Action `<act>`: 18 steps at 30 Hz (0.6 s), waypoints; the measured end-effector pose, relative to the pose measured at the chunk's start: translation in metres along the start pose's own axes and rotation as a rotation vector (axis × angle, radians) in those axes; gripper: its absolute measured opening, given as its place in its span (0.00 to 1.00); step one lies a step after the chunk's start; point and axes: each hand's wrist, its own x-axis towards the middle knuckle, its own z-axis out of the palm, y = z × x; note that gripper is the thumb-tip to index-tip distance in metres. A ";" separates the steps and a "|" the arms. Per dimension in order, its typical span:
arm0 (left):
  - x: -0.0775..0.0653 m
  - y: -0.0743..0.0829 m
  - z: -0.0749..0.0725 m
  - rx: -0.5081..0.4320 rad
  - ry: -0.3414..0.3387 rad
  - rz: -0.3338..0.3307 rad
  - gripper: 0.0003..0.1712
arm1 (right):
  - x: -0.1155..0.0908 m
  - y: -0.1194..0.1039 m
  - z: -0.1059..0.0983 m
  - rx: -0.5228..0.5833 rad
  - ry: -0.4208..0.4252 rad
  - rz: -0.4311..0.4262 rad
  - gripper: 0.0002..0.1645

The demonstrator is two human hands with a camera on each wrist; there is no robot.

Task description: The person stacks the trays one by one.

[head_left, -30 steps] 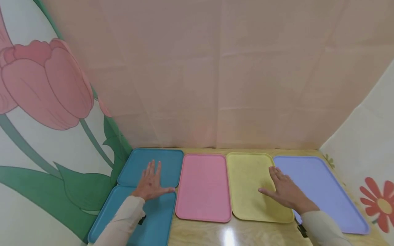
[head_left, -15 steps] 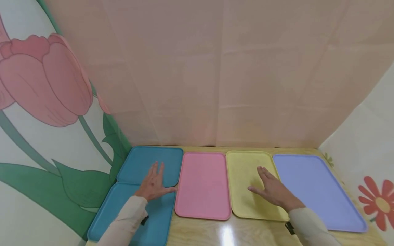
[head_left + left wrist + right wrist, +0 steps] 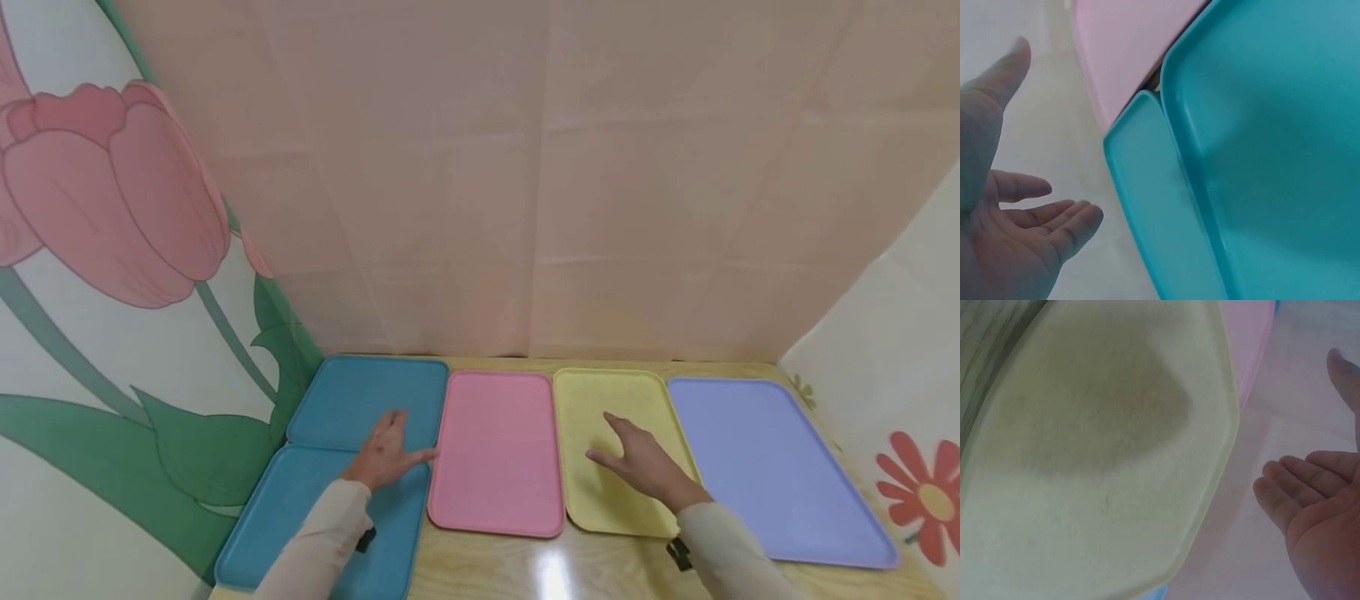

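My left hand (image 3: 382, 454) hovers over the two teal trays, the rear tray (image 3: 367, 396) and the front tray (image 3: 292, 517). Its thumb points toward the pink tray (image 3: 495, 450). In the left wrist view the fingers (image 3: 1072, 228) are loosely bent with nothing between them. My right hand (image 3: 641, 462) is above the yellow tray (image 3: 622, 392), thumb spread away from the fingers. The right wrist view shows that hand's palm (image 3: 1329, 531) bare and its fingers relaxed, apart from the yellow tray, on which a shadow falls.
A lavender tray (image 3: 780, 475) lies at the right end of the wooden table (image 3: 480, 571). A plain pinkish sheet (image 3: 525, 183) stands behind the trays. Flower-patterned walls, with a big tulip (image 3: 112, 192) and a red flower (image 3: 930, 500), close the left and right sides.
My right hand has moved left over the yellow tray, away from the lavender one. My left hand has shifted slightly right, and the fingers of both hands have bent a little. The trays stay put.
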 end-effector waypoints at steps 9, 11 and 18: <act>0.006 0.004 0.011 -0.089 0.015 -0.062 0.44 | 0.009 -0.003 0.015 0.169 0.022 0.001 0.44; 0.008 0.006 0.014 -0.120 0.019 -0.062 0.39 | 0.012 -0.004 0.019 0.208 0.016 0.018 0.44; 0.012 0.012 0.024 -0.196 -0.004 -0.081 0.32 | 0.019 -0.009 0.031 0.290 0.043 0.037 0.37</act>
